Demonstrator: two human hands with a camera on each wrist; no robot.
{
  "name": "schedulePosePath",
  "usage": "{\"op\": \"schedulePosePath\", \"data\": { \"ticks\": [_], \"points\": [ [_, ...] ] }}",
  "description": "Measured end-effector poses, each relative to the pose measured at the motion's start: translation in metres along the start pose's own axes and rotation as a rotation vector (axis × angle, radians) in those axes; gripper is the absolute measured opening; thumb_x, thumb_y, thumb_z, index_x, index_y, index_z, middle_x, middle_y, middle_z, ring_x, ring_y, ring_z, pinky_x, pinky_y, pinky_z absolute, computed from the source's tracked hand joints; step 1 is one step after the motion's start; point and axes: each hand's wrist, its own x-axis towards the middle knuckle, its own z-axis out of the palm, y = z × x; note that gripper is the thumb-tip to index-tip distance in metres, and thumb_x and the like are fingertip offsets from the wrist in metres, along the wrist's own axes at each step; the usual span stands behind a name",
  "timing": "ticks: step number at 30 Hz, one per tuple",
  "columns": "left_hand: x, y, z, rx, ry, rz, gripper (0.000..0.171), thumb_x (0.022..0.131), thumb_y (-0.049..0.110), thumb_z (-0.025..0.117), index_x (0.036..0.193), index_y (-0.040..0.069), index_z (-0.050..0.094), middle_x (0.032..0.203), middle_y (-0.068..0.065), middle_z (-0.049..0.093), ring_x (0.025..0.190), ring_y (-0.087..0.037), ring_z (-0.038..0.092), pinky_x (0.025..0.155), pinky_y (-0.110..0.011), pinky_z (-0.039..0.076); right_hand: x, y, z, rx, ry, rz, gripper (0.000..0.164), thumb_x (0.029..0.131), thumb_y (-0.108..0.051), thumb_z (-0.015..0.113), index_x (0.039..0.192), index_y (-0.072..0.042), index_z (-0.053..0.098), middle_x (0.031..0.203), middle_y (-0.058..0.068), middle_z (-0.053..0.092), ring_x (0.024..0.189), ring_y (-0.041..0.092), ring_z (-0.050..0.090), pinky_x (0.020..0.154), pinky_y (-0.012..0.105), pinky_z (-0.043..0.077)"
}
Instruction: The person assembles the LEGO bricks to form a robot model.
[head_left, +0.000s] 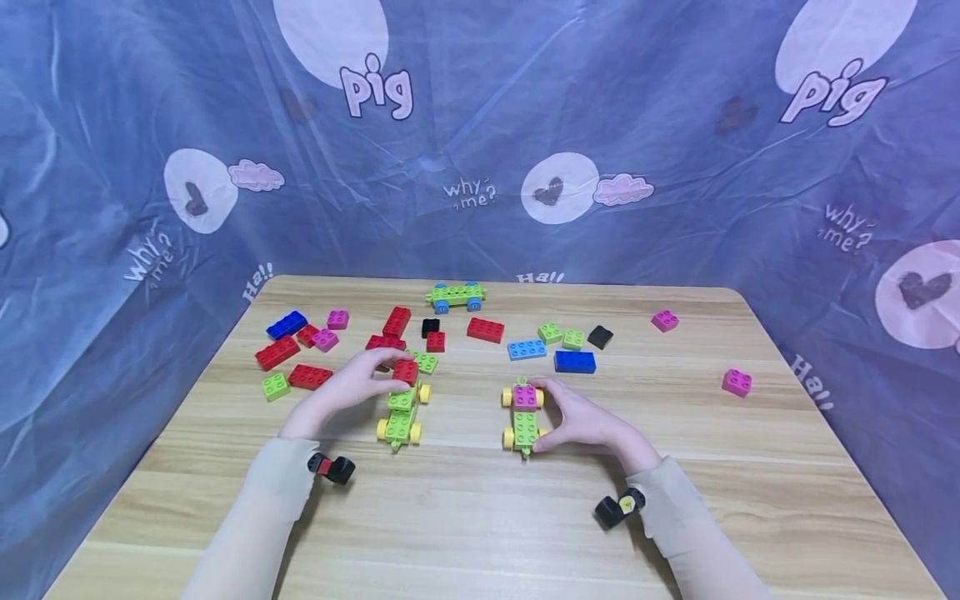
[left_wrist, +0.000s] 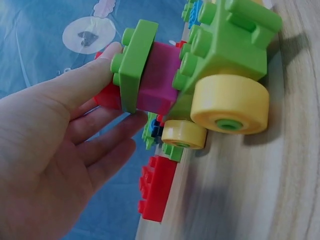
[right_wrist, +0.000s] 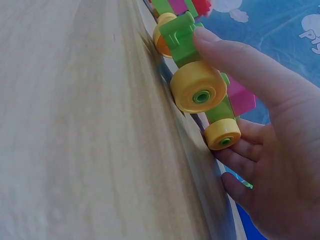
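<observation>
My left hand (head_left: pixel 348 387) pinches a red brick (head_left: pixel 405 372) at the top of a stack on the left toy car base (head_left: pixel 398 426), which is green with yellow wheels. In the left wrist view, a green brick (left_wrist: pixel 137 67) and a magenta brick (left_wrist: pixel 158 77) sit between the red brick and the base. My right hand (head_left: pixel 588 419) grips a second toy car base (head_left: pixel 526 430) by its two ends, thumb at the near end and fingers at the far one. That base is also green with yellow wheels and carries a magenta brick (head_left: pixel 524 398) on its far half.
Behind the left hand lie several red bricks (head_left: pixel 311 377), a blue brick (head_left: pixel 287 325) and a green brick (head_left: pixel 276 386). A third car base (head_left: pixel 456 295) with blue wheels stands at the back. Beyond the right hand are a dark blue brick (head_left: pixel 574 362) and a black brick (head_left: pixel 600 337).
</observation>
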Motion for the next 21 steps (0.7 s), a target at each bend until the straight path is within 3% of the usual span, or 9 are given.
{"op": "schedulePosePath", "data": {
  "ticks": [11, 21],
  "points": [
    [-0.0005, -0.0068, 0.0019, -0.021, 0.007, -0.020, 0.052, 0.087, 0.035, 0.070, 0.130, 0.009, 0.058, 0.127, -0.012, 0.061, 0.118, -0.032, 0.056, 0.102, -0.052, 0.043, -0.0011, -0.0015, 0.0015, 0.011, -0.005, 0.020, 0.105, 0.063, -0.041, 0.087, 0.145, -0.003, 0.033, 0.149, 0.020, 0.037, 0.140, 0.039, 0.031, 0.114, 0.057, 0.023],
    [-0.0081, -0.0090, -0.0075, 0.024, 0.011, -0.042, 0.050, 0.091, 0.031, 0.066, 0.132, 0.006, 0.055, 0.128, -0.017, 0.060, 0.120, -0.037, 0.054, 0.101, -0.055, 0.043, -0.0015, -0.0024, 0.0011, 0.004, -0.001, 0.013, 0.105, 0.063, -0.042, 0.087, 0.145, -0.003, 0.033, 0.148, 0.021, 0.037, 0.139, 0.039, 0.032, 0.114, 0.056, 0.023]
  ]
}}
